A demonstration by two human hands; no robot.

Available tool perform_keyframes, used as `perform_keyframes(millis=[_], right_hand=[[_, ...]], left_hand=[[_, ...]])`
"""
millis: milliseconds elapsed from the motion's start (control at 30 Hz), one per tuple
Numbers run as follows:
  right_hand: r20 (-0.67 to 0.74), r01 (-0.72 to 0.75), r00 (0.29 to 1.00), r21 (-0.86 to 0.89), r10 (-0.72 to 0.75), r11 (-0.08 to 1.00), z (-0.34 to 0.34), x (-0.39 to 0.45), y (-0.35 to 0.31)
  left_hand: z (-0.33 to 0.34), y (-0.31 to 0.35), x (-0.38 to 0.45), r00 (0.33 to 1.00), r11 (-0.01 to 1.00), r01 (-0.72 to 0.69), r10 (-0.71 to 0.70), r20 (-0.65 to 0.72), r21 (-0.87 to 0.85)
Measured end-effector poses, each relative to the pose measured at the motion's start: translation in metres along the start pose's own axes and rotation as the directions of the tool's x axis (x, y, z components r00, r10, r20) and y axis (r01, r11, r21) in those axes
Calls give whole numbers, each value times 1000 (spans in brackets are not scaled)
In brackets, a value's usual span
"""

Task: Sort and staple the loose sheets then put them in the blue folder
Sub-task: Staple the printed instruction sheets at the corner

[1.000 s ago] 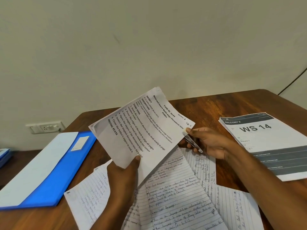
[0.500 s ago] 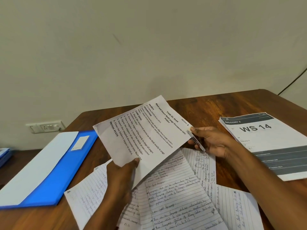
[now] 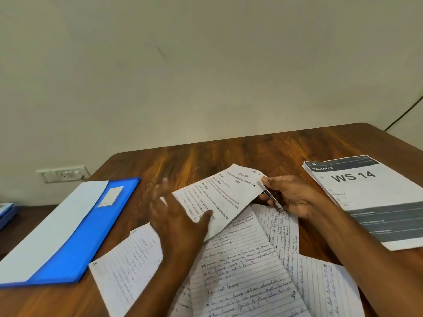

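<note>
Right hand (image 3: 295,197) has the printed sheet (image 3: 219,200) pinched at its top corner between thumb and fingers, and a slim metal tool (image 3: 271,196) lies in the same grip; too small to say what it is. Left hand (image 3: 178,216) is spread and blurred, fingers straight, thumb lying on the sheet's lower edge, gripping nothing. So one hand pinches, the other is flat and free.

Beneath both hands, the handwritten lined sheets (image 3: 242,271) fan out crooked and overlapping on the bench (image 3: 229,154). Nothing squared up, nothing stapled. Well out beyond the left hand sits the blue folder (image 3: 75,243), with a pale sheet (image 3: 52,227) lying on it. Off past the right hand, a printed stack marked WS 14 (image 3: 361,193).

By my read, this is the sorting step: the printed page looks like the one being placed in order. Next move calls for that flat left hand to gather the lined pages and tap their edges flush under the printed one. No stapler shows in view, so one has to be found before binding.
</note>
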State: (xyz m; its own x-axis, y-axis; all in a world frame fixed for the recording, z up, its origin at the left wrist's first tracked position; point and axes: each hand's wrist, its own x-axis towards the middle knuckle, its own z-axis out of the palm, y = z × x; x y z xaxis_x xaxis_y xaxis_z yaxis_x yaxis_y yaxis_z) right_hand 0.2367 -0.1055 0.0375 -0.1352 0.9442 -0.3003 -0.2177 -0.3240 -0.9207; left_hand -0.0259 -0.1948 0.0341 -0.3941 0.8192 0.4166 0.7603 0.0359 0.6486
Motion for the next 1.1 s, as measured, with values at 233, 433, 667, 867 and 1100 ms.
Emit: perform_keyframes(millis=[233, 433, 667, 867, 1100], right_hand=[[-21, -8, 1000, -1, 8, 1000, 2, -4, -2], [-8, -13, 1000, -16, 13, 1000, 2, -2, 0], [5, -113, 994, 61, 113, 992, 2, -3, -2], [57, -173, 984, 111, 168, 979, 0, -8, -5], [47, -177, 984, 158, 172, 971, 3, -4, -2]], left_hand=[[61, 49, -4, 810, 814, -561, 503, 302, 150], [93, 53, 4, 683, 647, -731, 693, 231, 216], [101, 41, 8, 670, 636, -740, 725, 159, 220], [104, 40, 7, 682, 654, -731, 714, 162, 195], [104, 38, 6, 700, 681, -714, 700, 142, 166]])
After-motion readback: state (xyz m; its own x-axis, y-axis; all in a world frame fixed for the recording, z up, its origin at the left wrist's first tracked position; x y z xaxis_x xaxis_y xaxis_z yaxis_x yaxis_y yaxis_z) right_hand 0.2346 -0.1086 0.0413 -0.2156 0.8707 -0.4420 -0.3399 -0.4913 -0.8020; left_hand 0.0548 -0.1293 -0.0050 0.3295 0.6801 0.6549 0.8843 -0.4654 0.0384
